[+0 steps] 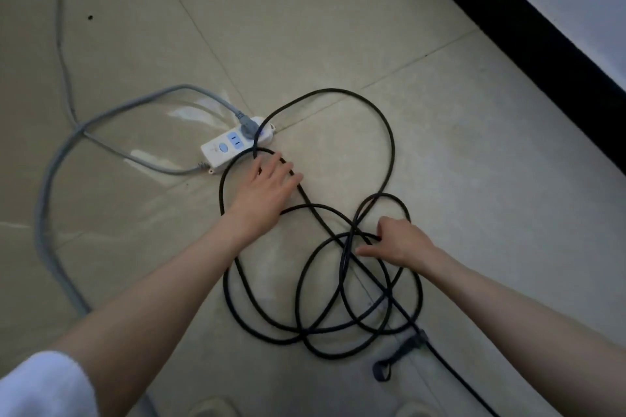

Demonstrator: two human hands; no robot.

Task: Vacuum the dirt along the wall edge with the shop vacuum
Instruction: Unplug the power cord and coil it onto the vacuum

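Two hands reach down to the floor (338, 27). Left of the left hand (267, 184) lie a thick grey hose (50, 186) and a white power strip (233, 142) with a grey plug in it. That hand is flat, fingers apart, resting on the black cord (389, 145), maybe to find its plug. The right hand (399, 242) curls its fingers round a loop, likely to untangle it. Right of it runs the dark wall edge (528, 30). No vacuum body shows. Tangled loops stand in the way.
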